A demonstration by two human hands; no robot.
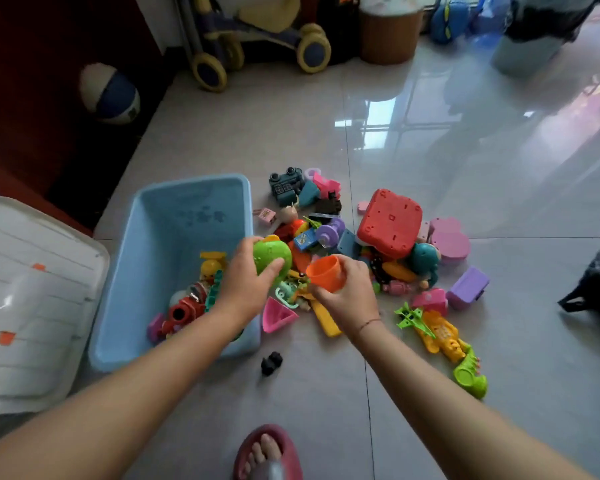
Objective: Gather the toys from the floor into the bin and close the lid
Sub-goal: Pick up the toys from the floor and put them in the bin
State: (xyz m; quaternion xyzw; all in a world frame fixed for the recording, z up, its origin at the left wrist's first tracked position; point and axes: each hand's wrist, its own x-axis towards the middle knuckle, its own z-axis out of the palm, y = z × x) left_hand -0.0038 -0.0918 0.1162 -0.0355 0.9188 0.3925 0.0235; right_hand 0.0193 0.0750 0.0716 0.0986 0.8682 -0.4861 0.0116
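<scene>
A pale blue rectangular plastic bin (160, 237) is showing a faint darker blue print on its far wall. Left of it, a white ribbed plastic lid (32, 306) is bearing two orange square patches (6, 337). A lime green rounded plastic toy (271, 256) and an orange plastic cup (324, 271) are standing out at the pile's near left. To the right, a red square plastic block (390, 221) and a purple plastic box (468, 287) are lying on pale grey glossy floor tiles (291, 133).

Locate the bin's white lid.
In the head view, the white lid lies on the floor at far left, just beside the blue bin.
</scene>
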